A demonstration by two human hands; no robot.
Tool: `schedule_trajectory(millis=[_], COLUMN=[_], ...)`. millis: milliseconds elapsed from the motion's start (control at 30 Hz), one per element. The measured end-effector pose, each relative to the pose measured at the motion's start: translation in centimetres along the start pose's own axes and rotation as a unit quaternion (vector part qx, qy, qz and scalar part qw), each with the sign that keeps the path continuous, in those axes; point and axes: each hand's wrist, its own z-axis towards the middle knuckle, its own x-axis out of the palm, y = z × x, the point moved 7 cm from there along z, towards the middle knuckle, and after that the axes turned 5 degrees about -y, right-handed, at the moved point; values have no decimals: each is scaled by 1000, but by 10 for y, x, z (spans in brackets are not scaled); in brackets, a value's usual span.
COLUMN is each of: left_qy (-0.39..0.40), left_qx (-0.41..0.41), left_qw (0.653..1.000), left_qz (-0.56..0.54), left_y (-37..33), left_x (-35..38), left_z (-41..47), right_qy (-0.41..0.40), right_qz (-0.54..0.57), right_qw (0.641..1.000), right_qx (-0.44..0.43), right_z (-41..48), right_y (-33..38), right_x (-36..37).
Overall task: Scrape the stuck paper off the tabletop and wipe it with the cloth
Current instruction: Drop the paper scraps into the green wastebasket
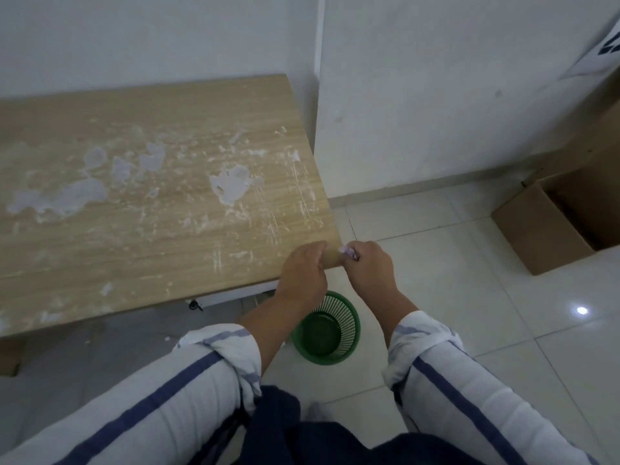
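Observation:
A light wooden tabletop [151,229] carries several white patches of stuck paper [231,186], with more patches at the left [57,198] and white scratch streaks near its right edge. Both hands meet at the table's near right corner. My left hand [303,268] is closed on that corner, and what it holds, if anything, is hidden. Just off the corner, my right hand [370,266] is closed on a small wad of scraped paper [349,253]. No cloth or scraper is visible.
A green mesh wastebasket [327,325] stands on the tiled floor below my hands. An open cardboard box [550,229] sits against the wall at the right. White walls close in behind the table and to its right.

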Motion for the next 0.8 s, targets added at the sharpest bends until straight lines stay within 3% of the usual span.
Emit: schedule_trajectory(millis=[300, 467, 800], left_qy=[-92, -130, -150], left_qx=[56, 55, 50], left_qw=[973, 958, 950], left_qz=[205, 249, 270], left_y=[11, 17, 20], left_x=[19, 24, 27], left_z=[34, 43, 43], right_qy=[55, 109, 194], right_qz=[7, 8, -58], right_qw=[996, 981, 962], right_qx=[76, 157, 186], right_z=[-17, -25, -32], right_y=[-71, -121, -161], right_x=[77, 144, 194])
